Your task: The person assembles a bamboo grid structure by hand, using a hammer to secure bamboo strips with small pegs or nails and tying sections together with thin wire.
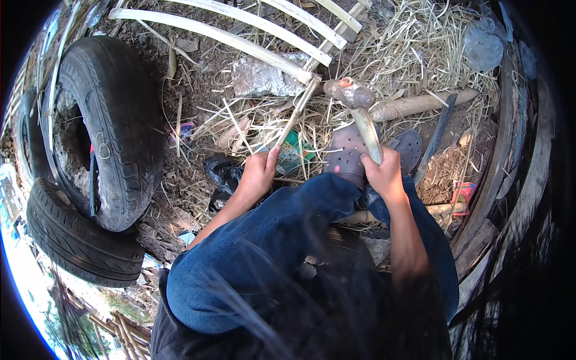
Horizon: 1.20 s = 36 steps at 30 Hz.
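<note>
My right hand is closed round the handle of a hammer, whose rusty head is raised just right of a slat's end. In my left hand is the near end of a narrow wooden strip. That strip runs up and away to the right, under the ends of several pale, split bamboo slats. The nearest slat's end lies on the strip, close to the hammer head. A rough grey stone sits below this slat.
Old tyres stand at the left. Right of the hammer lie a pointed wooden stake and a dark flat bar. Straw and shavings cover the soil. My shoes rest among them. Curved boards edge the right side.
</note>
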Tool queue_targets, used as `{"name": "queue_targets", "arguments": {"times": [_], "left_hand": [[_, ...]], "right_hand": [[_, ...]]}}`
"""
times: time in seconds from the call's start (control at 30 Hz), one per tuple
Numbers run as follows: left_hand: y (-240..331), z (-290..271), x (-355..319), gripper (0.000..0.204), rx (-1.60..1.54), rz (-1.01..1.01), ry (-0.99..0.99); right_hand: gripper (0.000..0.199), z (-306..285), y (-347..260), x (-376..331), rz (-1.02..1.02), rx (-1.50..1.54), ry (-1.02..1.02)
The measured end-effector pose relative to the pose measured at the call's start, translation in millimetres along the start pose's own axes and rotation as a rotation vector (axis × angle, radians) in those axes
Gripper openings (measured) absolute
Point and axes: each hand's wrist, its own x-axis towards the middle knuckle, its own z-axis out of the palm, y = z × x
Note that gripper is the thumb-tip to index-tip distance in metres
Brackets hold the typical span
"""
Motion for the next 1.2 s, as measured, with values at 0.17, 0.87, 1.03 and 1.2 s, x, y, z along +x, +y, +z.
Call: {"name": "queue_targets", "arguments": {"times": [0.17, 0.87, 1.03, 1.2], "left_hand": [[-26.3, 1.7, 3.5, 0.054, -0.176, 0.025, -0.03], [-14.4, -53.1, -45.0, 0.03, 0.128, 0.196, -0.103], [22.2, -73.1, -58.1, 0.029, 0.433, 0.231, 0.055], [47.7, -94.0, -57.1, 0.036, 0.756, 0.37, 0.057]], "right_hand": [[0.015, -22.6, -5.3, -4.4, 0.128, -0.047, 0.005], [0.029, -95.5, 99.2, -6.8, 0.38, -0.243, 0.224], [0.03, -101.5, 85.8, -18.4, 0.368, -0.338, 0.198], [0.026, -94.1, 89.5, -26.9, 0.269, -0.474, 0.194]]}}
